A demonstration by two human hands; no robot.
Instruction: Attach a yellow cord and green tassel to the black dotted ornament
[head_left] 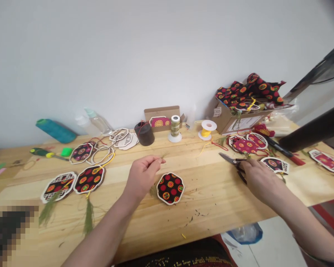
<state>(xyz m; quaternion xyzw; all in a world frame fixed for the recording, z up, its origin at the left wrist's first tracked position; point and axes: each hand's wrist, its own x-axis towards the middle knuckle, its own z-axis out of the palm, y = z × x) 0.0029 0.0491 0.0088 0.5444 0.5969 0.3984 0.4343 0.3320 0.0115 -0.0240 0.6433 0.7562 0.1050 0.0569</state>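
Note:
My left hand (143, 174) hovers over the wooden table (211, 200), its fingers pinched on a thin green thread (161, 157). Just right of it lies a black ornament with red and yellow dots (170, 188), a green tassel showing at its left edge. My right hand (257, 177) rests on the table farther right, its fingers on the handles of black scissors (231, 160) whose blades point left.
Finished tasselled ornaments (72, 183) lie at the left, more pieces (275, 164) at the right. Thread spools (175, 128), a dark cup (144, 133), bottles (96, 120), a teal cone (55, 130) and a fabric-filled box (239, 111) line the wall. A screwdriver (44, 152) lies far left.

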